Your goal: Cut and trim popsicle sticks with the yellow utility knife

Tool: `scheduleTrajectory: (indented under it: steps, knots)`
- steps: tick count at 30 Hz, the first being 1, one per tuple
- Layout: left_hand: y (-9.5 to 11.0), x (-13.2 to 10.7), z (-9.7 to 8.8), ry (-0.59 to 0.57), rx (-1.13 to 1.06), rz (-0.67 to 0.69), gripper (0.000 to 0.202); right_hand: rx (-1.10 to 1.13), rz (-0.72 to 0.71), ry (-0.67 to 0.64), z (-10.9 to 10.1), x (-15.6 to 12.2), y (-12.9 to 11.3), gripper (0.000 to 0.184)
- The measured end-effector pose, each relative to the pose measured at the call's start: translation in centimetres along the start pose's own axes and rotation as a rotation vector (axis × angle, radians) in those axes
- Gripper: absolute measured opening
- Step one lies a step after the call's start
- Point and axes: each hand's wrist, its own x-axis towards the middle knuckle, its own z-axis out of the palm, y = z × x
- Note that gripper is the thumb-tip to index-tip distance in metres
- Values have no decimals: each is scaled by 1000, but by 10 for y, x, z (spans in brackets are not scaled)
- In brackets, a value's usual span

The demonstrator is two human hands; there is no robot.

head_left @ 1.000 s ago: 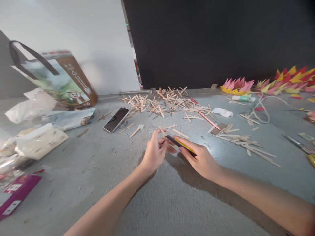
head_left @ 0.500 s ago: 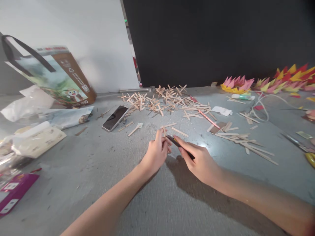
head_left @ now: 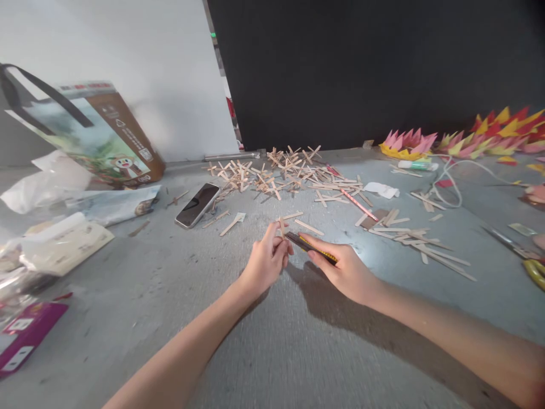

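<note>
My left hand [head_left: 266,260] pinches a short wooden craft stick [head_left: 281,228] upright between thumb and fingers, just above the grey floor [head_left: 272,341]. My right hand [head_left: 346,269] grips a black and yellow utility knife [head_left: 310,245], its tip pointing left and meeting the stick near my left fingers. A pile of crossed wooden sticks [head_left: 281,170] lies further back, and loose long sticks [head_left: 409,238] are scattered to the right of my hands.
A phone [head_left: 198,205] lies left of the pile. A printed paper bag [head_left: 91,136], plastic wrappers [head_left: 63,238] and a purple box [head_left: 23,338] sit at left. Paper flowers [head_left: 460,142], a glue tube [head_left: 415,166], a white cable [head_left: 451,187] and scissors [head_left: 517,253] lie right.
Both hands stay together around the stick and knife with small shifts. The knife rolled so its yellow side hid half a second ago and shows again now. The view shifted slightly.
</note>
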Motion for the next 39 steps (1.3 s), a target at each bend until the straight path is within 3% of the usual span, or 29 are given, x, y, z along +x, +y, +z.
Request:
scheduleTrajectory:
  steps: [8, 19, 25, 30, 34, 39]
  knots:
    - [3, 4, 0, -55, -264, -44, 39, 110, 73, -53, -14, 9, -6, 45]
    - [10, 4, -3, -112, -390, -43, 40, 324, 211, -147, -17, 11, 8, 56]
    - [-1, 3, 2, -21, -194, -15, 29, -3, 18, -51, -13, 9, 3, 46]
    - [-5, 2, 2, 19, -64, -8, 32, -187, -87, -10, -5, 1, 0, 47]
    - [0, 4, 0, -36, -189, -22, 34, -54, -50, -37, -10, 5, 2, 46]
    - [10, 5, -3, -101, -389, -62, 43, 251, 159, -150, -20, 13, 11, 54]
